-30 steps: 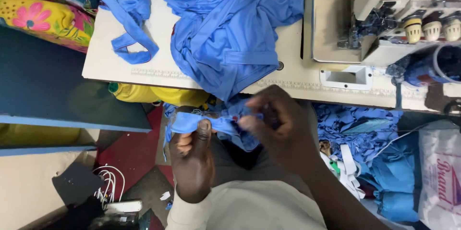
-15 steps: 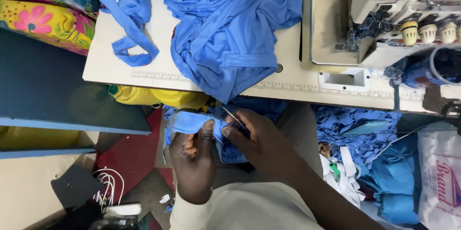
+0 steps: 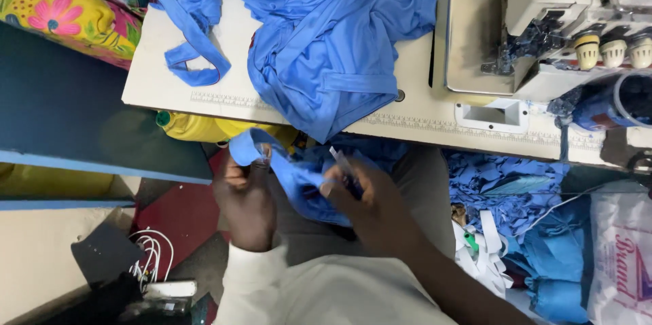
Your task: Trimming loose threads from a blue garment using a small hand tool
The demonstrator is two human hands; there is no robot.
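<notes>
Small blue fabric piece [image 3: 288, 172] sits in the lap, just below the front edge of the sewing table [image 3: 421, 118]. Left hand [image 3: 246, 196] is closed, thumb and fingers pinching the piece's left upper fold. Right hand [image 3: 367, 199] is curled around a thin metal tool [image 3: 339, 160], likely snips or tweezers, tip pointing up-left over the cloth; fingers also touching the fabric. On the tabletop: a larger heap of blue garment [image 3: 326, 40] with a strap loop trailing to the left, hanging slightly over the front edge; printed ruler strip along that edge. Right of it, a cream overlock sewing machine [image 3: 543, 19] with three thread knobs. Yellow item [image 3: 197, 127] tucked under the table's edge, left. Bright floral cloth [image 3: 68, 12] at the top left corner. Lower right: white plastic bag [image 3: 621, 257] with red lettering, beside a pile of blue offcuts [image 3: 509, 189] and white strips [image 3: 485, 250] on the floor. Lower left: dark flat panel, white cables [image 3: 153, 257]. Room between knees and table is tight; left floor has some bare red patch.
</notes>
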